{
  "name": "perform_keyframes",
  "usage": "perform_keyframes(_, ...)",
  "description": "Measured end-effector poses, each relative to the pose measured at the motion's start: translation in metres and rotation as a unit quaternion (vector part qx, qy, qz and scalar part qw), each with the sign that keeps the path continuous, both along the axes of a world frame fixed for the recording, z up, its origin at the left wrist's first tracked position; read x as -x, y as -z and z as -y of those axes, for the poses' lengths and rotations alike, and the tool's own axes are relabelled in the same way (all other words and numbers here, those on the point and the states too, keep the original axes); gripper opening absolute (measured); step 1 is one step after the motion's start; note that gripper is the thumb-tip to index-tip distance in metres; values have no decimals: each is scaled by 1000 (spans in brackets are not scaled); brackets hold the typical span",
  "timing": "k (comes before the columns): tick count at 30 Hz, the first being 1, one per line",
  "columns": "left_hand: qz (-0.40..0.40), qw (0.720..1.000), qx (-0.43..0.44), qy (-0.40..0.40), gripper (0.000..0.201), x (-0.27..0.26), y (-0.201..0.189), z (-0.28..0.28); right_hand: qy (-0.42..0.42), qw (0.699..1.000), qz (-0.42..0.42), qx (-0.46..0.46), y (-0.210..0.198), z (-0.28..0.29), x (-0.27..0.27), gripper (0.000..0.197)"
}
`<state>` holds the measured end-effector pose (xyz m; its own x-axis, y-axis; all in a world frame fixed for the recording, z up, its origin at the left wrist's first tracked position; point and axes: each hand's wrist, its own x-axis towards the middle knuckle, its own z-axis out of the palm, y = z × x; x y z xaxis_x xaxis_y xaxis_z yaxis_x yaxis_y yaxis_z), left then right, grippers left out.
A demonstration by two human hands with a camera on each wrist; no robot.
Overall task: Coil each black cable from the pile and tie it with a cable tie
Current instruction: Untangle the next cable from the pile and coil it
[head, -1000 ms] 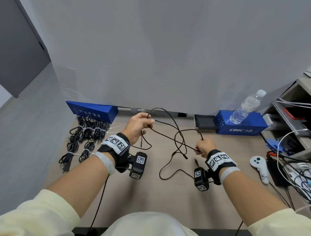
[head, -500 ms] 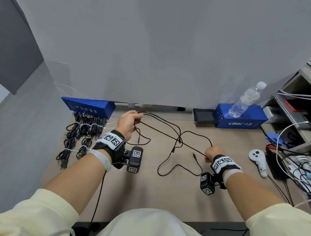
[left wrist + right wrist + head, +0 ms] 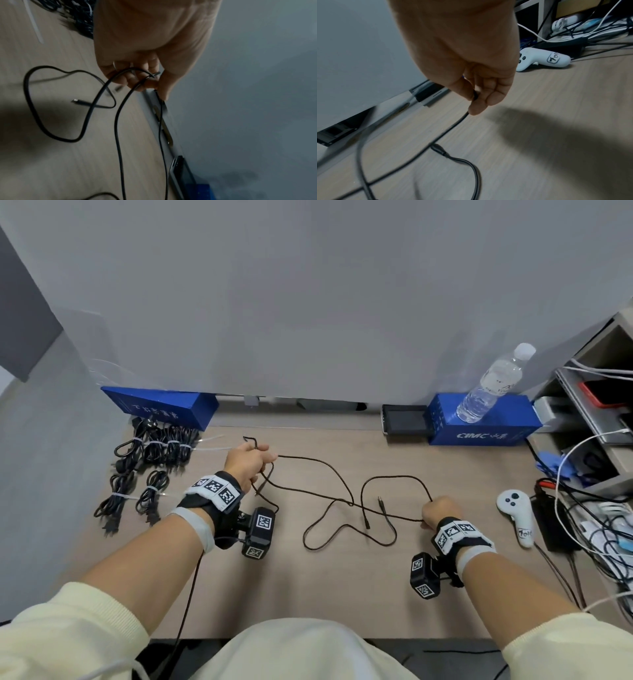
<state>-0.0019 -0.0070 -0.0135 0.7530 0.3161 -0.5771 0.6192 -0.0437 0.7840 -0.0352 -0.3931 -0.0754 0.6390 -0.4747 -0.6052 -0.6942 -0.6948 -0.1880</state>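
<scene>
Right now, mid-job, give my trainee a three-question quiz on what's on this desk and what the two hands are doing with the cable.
1. True or false: the thin black cable being worked is already coiled and tied.
2. Which hand holds several strands of it gathered together? A) left hand B) right hand C) neither
3. Fill in: the clear plastic water bottle stands on a ____ cardboard box.

Key
1. False: it sprawls in loose loops over the wooden desk, held by both hands; the tied black cable bundles lie at the far left.
2. A: the left wrist view shows strands through its fingers; the right hand pinches a single strand.
3. Blue.
</scene>
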Motion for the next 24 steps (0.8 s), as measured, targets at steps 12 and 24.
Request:
perform_keyframes(12,-10,987,-64,-148,19,4,24,14,16,998,-53,43,20,69,6,34)
perform_keyframes(24,17,974,-15,226,19,6,-7,68,-153,973,175,2,-37,-75,-41,66)
